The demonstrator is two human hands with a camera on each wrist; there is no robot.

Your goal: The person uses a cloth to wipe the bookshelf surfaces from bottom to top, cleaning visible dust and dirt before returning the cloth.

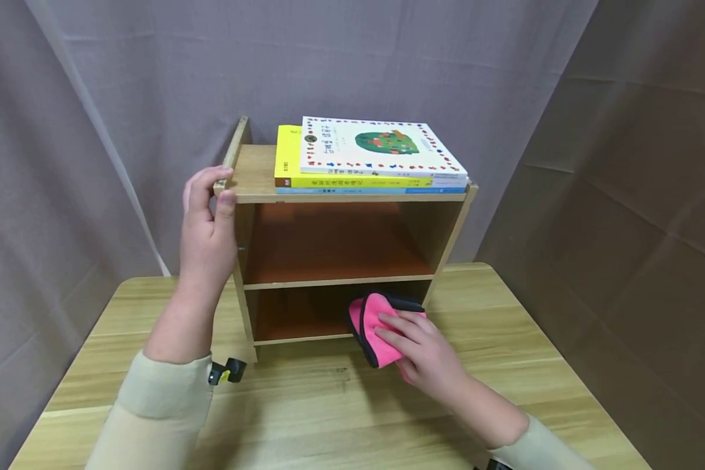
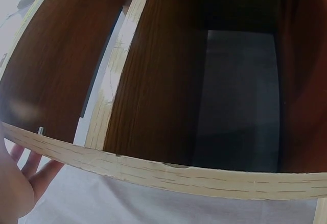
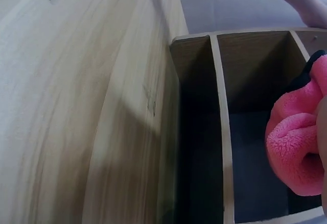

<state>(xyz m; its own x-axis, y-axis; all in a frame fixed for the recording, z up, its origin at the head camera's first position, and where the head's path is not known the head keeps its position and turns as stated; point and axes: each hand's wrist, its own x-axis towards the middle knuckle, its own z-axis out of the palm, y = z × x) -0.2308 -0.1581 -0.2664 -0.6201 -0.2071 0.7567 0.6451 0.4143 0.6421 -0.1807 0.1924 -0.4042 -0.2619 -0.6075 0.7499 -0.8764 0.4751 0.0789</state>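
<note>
A small wooden bookshelf point(image 1: 341, 282) with brown inner boards stands on the table. At its upper left front corner my left hand point(image 1: 207, 225) grips the side panel, thumb in front and fingers over the outside. In the left wrist view, fingers of that hand point(image 2: 18, 183) show behind the panel edge point(image 2: 204, 179). My right hand point(image 1: 427, 352) holds a folded pink cloth point(image 1: 375, 329) with black trim, in front of the bottom compartment's right end. The right wrist view shows the cloth's fluffy side point(image 3: 294, 147) close to the shelf front.
Several books lie stacked on the bookshelf's top board, a white one point(image 1: 382, 147) uppermost and a yellow one point(image 1: 288, 153) beneath. The wood-grain table point(image 1: 305, 418) extends forward and to both sides. Grey curtains point(image 1: 352, 59) hang behind and at the sides.
</note>
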